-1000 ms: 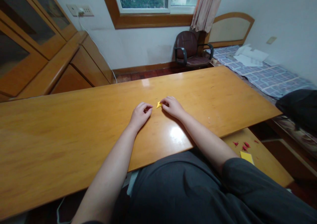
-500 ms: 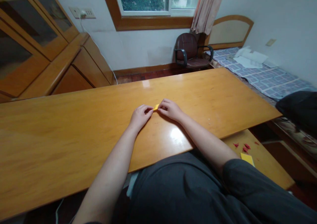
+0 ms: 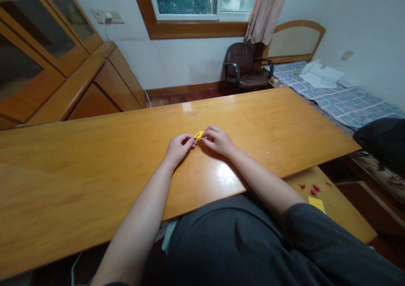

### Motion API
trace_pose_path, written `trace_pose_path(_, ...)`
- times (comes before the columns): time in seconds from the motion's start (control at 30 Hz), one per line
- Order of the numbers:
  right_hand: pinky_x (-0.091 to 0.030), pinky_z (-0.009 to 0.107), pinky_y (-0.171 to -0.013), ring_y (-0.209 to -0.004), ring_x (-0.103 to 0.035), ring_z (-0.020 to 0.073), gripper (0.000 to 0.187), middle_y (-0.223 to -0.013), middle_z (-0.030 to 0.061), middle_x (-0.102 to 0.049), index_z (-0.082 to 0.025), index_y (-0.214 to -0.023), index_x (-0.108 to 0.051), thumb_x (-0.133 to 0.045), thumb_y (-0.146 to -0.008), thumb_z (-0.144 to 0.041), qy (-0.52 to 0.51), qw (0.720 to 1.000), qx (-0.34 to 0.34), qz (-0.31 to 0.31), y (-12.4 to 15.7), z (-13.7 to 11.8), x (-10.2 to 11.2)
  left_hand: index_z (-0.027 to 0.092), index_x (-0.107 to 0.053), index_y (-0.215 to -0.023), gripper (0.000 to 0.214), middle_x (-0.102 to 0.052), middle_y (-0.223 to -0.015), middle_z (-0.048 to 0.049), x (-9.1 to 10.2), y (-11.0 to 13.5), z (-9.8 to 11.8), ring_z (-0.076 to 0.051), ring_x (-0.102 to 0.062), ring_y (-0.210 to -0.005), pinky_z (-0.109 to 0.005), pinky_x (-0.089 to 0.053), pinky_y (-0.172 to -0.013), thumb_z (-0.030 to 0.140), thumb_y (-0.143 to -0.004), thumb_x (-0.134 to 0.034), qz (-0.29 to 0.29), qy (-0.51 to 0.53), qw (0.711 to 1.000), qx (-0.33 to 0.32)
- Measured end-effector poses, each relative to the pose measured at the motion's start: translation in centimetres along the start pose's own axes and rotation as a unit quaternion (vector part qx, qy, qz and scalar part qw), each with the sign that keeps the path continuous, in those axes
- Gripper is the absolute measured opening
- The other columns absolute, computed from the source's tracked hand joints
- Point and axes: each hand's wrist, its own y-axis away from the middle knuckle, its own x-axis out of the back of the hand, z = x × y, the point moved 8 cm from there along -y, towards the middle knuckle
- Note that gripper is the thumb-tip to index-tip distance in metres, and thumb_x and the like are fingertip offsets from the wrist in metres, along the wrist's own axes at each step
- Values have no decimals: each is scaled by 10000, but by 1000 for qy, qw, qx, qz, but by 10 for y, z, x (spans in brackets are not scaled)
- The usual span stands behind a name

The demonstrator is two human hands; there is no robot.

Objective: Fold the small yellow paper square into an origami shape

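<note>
A small piece of folded yellow paper point(image 3: 199, 134) is held between my two hands, just above or on the wooden table point(image 3: 95, 159). My left hand point(image 3: 179, 147) pinches its left end between thumb and fingers. At the right end, my right hand point(image 3: 218, 138) grips it with fingertips and thumb, hiding part of the paper. A flap of the paper stands slightly raised near the left fingertips; the exact fold is too small to make out.
Lower right, a lower wooden surface point(image 3: 344, 214) bears several small red folded-paper pieces point(image 3: 314, 190) and a yellow paper stack point(image 3: 316, 203). Beyond the table are a brown armchair point(image 3: 239, 62) and a bed point(image 3: 341, 96). Left stands a wooden cabinet point(image 3: 85, 75).
The left fingers have shifted slightly left, and the paper between the hands shows more, with a lifted flap. My right hand stays almost in place.
</note>
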Motion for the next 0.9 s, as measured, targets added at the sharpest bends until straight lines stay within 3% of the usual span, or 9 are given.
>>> trace_pose_path(0.27, -491, 249, -701, -796, -596, 136, 114, -922, 54, -638, -186, -880, -672, -593, -922, -256, 13, 1000, 15, 2, 0, 1, -2, 144, -684, -844, 409, -744, -822, -77, -2, 2, 3, -169, -702, -700, -286, -580, -704, 548, -780, -703, 2, 69, 998, 13)
trace_pose_path(0.9, -474, 226, -666, -722, -579, 110, 93, -903, 47, -632, -174, -894, -676, -607, -915, -233, 20, 999, 46, -6, 2, -8, -2, 145, -678, -786, 310, -727, -784, -65, -1, 2, 5, -153, -684, -662, -264, -581, -654, 454, -804, -658, 5, 65, 998, 7)
